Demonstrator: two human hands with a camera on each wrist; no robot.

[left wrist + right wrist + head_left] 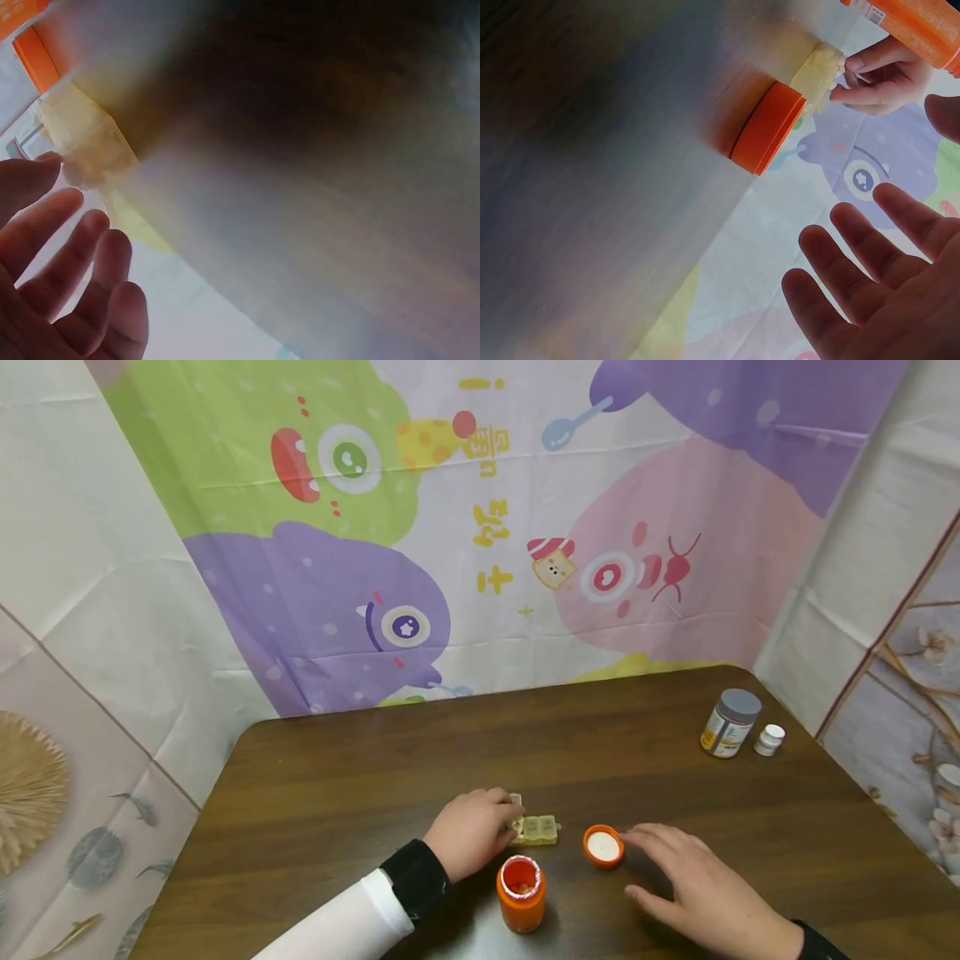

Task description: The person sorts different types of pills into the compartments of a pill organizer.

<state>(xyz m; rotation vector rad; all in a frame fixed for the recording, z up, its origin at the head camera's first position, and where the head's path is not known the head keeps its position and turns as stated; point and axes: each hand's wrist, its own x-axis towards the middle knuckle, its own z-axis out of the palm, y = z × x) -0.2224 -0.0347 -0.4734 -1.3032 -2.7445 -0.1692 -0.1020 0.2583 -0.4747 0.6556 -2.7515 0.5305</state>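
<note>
My left hand (468, 833) is at the left end of a small pale-yellow pill organizer (542, 832), its thumb and fingertips pinching that edge. One clear lid (516, 799) of the organizer stands raised beside the fingers. In front of it an uncapped orange bottle (522, 906) stands upright, with small pieces visible inside. Its orange cap (603, 847) lies on the table, white inside facing up. Close to the cap's right side hovers my right hand (697, 889), fingers spread and holding nothing. The right wrist view shows those straight fingers (847, 262) apart from the cap.
A larger jar (730, 724) with a grey lid and a small white bottle (769, 740) stand at the back right of the brown wooden table (360, 785). A cartoon-printed cloth (510, 635) hangs behind the far table edge.
</note>
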